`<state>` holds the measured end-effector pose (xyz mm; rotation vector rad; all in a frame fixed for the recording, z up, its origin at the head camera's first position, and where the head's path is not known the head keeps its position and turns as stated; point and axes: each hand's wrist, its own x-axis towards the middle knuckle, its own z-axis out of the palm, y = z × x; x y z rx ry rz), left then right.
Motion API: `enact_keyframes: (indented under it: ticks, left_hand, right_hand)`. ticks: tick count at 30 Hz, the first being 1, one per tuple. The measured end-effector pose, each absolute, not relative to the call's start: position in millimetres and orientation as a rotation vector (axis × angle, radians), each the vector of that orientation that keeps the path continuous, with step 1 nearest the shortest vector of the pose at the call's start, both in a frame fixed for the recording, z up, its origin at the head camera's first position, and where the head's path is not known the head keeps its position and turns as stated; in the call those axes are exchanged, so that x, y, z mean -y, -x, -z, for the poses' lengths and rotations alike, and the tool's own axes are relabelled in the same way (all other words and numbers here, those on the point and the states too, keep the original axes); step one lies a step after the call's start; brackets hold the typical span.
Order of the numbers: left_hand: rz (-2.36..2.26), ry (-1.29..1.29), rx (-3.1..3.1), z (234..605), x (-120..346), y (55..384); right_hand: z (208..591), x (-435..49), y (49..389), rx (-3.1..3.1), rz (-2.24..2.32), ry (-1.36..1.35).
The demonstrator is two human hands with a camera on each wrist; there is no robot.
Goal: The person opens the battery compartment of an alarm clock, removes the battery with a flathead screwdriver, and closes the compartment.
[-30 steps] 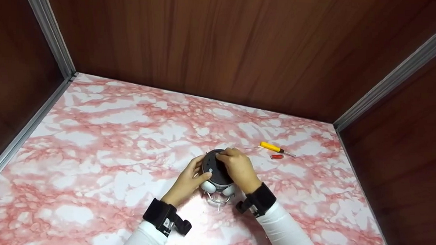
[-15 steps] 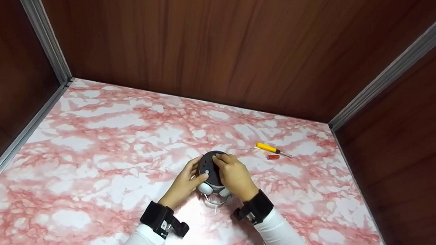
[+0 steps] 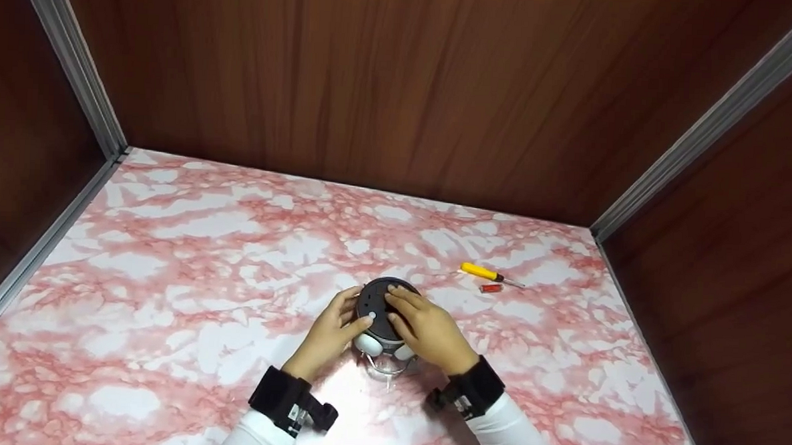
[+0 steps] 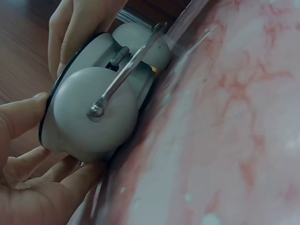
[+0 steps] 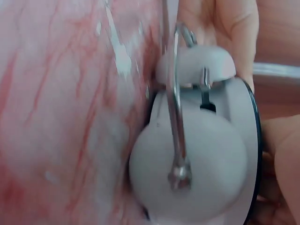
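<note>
A twin-bell alarm clock (image 3: 377, 325) lies face down on the table, its dark back up and its bells toward the person. Its white bells (image 4: 96, 108) and metal handle (image 5: 176, 108) show in both wrist views. My left hand (image 3: 328, 330) grips the clock's left side, thumb over the edge of the back and fingers around the rim. My right hand (image 3: 435, 331) rests on the back, fingers fairly straight and thumb apart from them. What lies under those fingertips is hidden.
A screwdriver (image 3: 481, 272) with a yellow handle lies to the right of the clock, beyond the right hand. Just in front of it is a small red battery-like cylinder (image 3: 491, 289). Brown wood-look panels (image 3: 348, 87) enclose the marbled table (image 3: 167, 259).
The right hand's fingers have straightened and spread over the clock's back, where they were more bent before. The left hand keeps its grip. The head view has shifted slightly.
</note>
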<state>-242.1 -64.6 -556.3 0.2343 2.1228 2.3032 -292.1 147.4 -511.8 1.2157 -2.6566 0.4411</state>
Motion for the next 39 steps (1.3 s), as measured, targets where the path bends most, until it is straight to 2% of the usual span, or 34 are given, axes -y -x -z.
enact_keyframes:
  ticks: [9,16,25,39]
  left_hand:
    - [-2.251,-0.29,-2.251,550.9,71.2,242.7]
    - [-2.12,-0.291,-2.394,546.7,76.4,241.1]
    - [-2.14,-0.343,-2.349,550.0,74.7,240.6]
    - [-2.281,-0.239,-2.106,561.3,77.3,243.7]
  right_hand:
    - [506.2,-169.9,296.7,2.628,-0.495,-1.343]
    - [506.0,-194.2,301.5,2.606,-0.518,-1.299]
    - [525.9,-203.5,301.9,2.66,-0.691,-1.22]
    - [544.1,-199.9,306.3,2.606,-1.453,-1.103]
